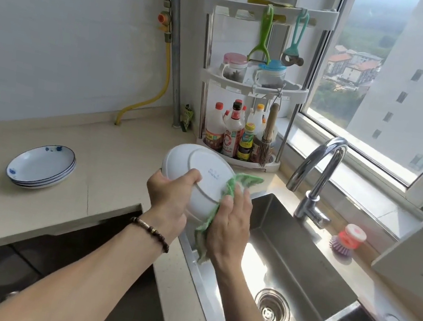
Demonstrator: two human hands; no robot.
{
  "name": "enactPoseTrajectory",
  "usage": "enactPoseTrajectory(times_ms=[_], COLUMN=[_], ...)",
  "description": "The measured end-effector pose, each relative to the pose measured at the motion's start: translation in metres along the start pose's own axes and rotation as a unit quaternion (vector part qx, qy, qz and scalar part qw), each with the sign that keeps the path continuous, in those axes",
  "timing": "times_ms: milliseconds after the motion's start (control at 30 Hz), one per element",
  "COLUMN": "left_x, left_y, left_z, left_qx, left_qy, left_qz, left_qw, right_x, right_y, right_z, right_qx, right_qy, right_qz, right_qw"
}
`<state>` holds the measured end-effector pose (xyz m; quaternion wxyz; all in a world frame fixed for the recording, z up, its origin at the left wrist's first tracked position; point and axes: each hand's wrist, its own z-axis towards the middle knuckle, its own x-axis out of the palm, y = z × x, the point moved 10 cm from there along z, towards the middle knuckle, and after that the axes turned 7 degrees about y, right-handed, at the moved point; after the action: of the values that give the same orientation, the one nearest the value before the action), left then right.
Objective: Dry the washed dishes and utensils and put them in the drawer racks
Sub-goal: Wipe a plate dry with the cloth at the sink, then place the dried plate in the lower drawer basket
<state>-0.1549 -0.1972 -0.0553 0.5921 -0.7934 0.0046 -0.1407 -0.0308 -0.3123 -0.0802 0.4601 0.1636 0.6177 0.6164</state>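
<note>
From the head camera, the left hand [170,192] grips a white bowl [196,177] by its near rim, thumb curled over the underside, with the bowl tipped so that its base ring faces the viewer. The bowl is held in the air above the near left corner of the sink [300,261], just in front of the corner shelf rack [248,87]. A beaded bracelet [151,233] circles the left wrist.

The right hand [231,220] presses a green cloth [227,191] against the bowl's right edge; its fingers lie fairly straight over the cloth, which bunches up along the rim and hangs down below the palm. Whether the thumb pinches the cloth cannot be told, as it is hidden behind the hand.

On the tabletop [108,147] to the left, well apart from the hands, sits a stack of plates [41,167], white with blue trim and small blue flowers. The rack's lowest tier holds sauce bottles [232,133] and a small brush; two jars stand on the middle tier, and a green peeler [263,36] hangs from the top tier. A chrome faucet [318,173] arches over the sink, and a dish brush [347,239] with purple bristles rests on the ledge beside it, under the window [388,78].
</note>
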Motion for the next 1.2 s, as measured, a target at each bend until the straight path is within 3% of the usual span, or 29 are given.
enactPoseTrajectory(times_ms=[167,233,333,400,533,633,700,800,867,967,1000,1067,1100,1200], left_x=[-0.011,-0.012,-0.013,-0.011,-0.001,-0.005,-0.012,-0.025,-0.037,-0.049,-0.054,-0.06,-0.067,-0.095], left_y=[0.004,0.004,0.0,-0.002,-0.012,-0.019,-0.025,-0.028,-0.03,-0.03,-0.029,-0.024,-0.019,0.0], left_z=[0.005,0.002,0.001,-0.003,-0.01,-0.01,-0.014,-0.017,-0.016,-0.019,-0.022,-0.032,-0.035,-0.033], left_qx=[-0.024,-0.022,-0.006,0.005,0.095,0.146,0.18,0.197,0.215,0.27,0.294,0.38,0.395,0.415], left_qy=[-0.021,0.017,0.116,0.194,0.269,0.283,0.29,0.286,0.264,0.251,0.25,0.246,0.247,0.263], left_qz=[-0.022,0.012,0.055,0.101,0.236,0.307,0.364,0.41,0.454,0.558,0.59,0.658,0.679,0.698], left_qw=[0.999,1.0,0.992,0.976,0.929,0.897,0.866,0.843,0.824,0.744,0.709,0.601,0.568,0.521], right_x=[0.036,0.036,0.014,0.003,0.027,0.049,0.052,0.067,0.083,0.104,0.11,0.12,0.125,0.145], right_y=[0.023,-0.003,-0.041,-0.032,0.051,0.082,0.059,0.024,0.03,0.044,0.042,0.026,0.015,-0.004], right_z=[-0.032,-0.021,0.01,0.027,0.039,0.019,0.027,0.038,0.021,-0.004,-0.008,-0.01,-0.014,-0.028], right_qx=[-0.092,-0.042,0.131,0.14,-0.063,-0.195,-0.138,0.045,0.056,0.028,0.054,0.151,0.204,0.268], right_qy=[0.005,0.018,0.038,0.065,0.167,0.184,0.197,0.234,0.236,0.261,0.264,0.258,0.264,0.301], right_qz=[-0.108,-0.092,0.088,0.111,0.019,-0.023,0.053,0.131,0.146,0.129,0.149,0.205,0.222,0.193], right_qw=[0.99,0.995,0.987,0.982,0.984,0.963,0.969,0.962,0.959,0.956,0.951,0.932,0.916,0.895])
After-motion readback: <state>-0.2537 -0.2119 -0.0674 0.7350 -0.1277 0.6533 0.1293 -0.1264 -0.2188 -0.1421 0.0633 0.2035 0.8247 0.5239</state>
